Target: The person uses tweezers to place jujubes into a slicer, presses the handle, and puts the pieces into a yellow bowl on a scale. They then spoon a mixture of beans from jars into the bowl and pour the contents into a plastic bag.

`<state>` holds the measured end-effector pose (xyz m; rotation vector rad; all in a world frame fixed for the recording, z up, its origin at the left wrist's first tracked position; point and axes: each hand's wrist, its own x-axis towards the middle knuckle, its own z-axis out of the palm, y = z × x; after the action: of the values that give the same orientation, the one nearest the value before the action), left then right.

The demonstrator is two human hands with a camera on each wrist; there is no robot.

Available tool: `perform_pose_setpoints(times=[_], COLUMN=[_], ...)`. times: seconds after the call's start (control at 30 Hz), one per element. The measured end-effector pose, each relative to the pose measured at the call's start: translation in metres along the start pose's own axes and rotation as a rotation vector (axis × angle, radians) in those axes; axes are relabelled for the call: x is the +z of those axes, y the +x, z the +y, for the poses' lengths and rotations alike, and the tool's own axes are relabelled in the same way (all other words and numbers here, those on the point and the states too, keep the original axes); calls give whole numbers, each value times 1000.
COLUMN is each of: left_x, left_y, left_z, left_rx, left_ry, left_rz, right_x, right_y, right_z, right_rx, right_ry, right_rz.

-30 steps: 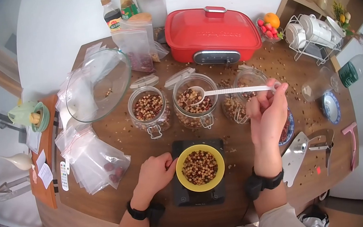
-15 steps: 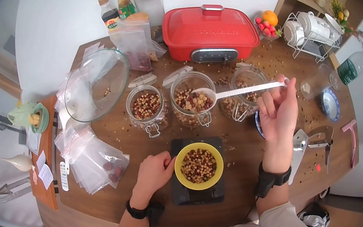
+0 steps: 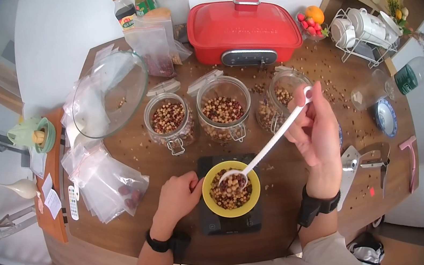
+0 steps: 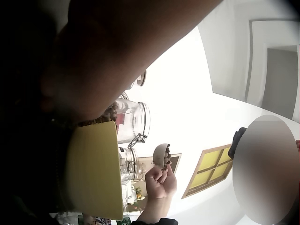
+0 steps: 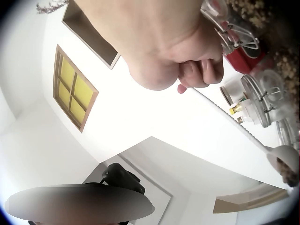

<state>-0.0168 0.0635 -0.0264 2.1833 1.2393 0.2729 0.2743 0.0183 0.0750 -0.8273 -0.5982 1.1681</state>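
Observation:
My right hand (image 3: 318, 134) pinches the end of a long white spoon (image 3: 275, 140). In the head view the spoon's scoop, with beans in it, overlaps the yellow bowl (image 3: 258, 196). This bowl holds mixed brown and dark red beans (image 3: 232, 199) and stands on a black kitchen scale (image 3: 212, 230). The right wrist view shows the spoon handle (image 5: 225, 115) slanting away from my curled fingers. To the left of the bowl rests my left hand (image 3: 177, 200), loosely curled, thumb side close to the bowl's rim. Behind the scale stand a left glass jar (image 3: 170, 138), middle glass jar (image 3: 225, 133) and right glass jar (image 3: 266, 114), all holding beans.
At the back sits a red electric cooker (image 3: 244, 30). A glass bowl (image 3: 77, 119) and zip bags (image 3: 105, 185) lie at the left. Scissors (image 3: 381, 163), a pink peeler (image 3: 411, 164), a small blue-rimmed bowl (image 3: 386, 118) and scattered beans are on the right.
The spoon has come up out of the middle jar with beans and swung toward me, over the yellow bowl. My left hand stays beside the bowl.

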Motion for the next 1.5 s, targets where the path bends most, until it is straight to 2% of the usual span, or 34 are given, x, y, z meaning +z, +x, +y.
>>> perform_pose_setpoints(times=[0.2, 0.3, 0.4, 0.7, 0.9, 1.07, 1.17, 1.27, 1.37, 1.5], left_x=[0, 0, 0, -1, 0, -1, -2, 0, 1, 1], left_y=[0, 0, 0, 0, 1, 0, -1, -1, 0, -1], left_z=[0, -1, -1, 1, 0, 1, 2, -1, -1, -3], left_rx=[8, 9, -3, -6, -21, -21, -20, -4, 2, -10], left_ry=[13, 10, 5, 6, -8, -1, 1, -1, -12, 4], left_rz=[2, -4, -13, -18, -25, -15, -12, -2, -15, -2], right_x=[1, 1, -2, 0, 0, -2, 2, 6, 17, 8], right_y=[-6, -7, -10, -11, -8, -9, -9, -8, -7, -5], right_z=[4, 6, 6, 3, -3, -10, -12, -8, -1, 15], right_rx=[-44, -55, -56, -154, -224, -260, -304, -430, -473, -400], right_ry=[-148, -180, -191, -95, 242, 335, 369, 249, 136, -346], right_rz=[-321, -411, -417, -332, -183, -136, -35, 33, 241, 152])
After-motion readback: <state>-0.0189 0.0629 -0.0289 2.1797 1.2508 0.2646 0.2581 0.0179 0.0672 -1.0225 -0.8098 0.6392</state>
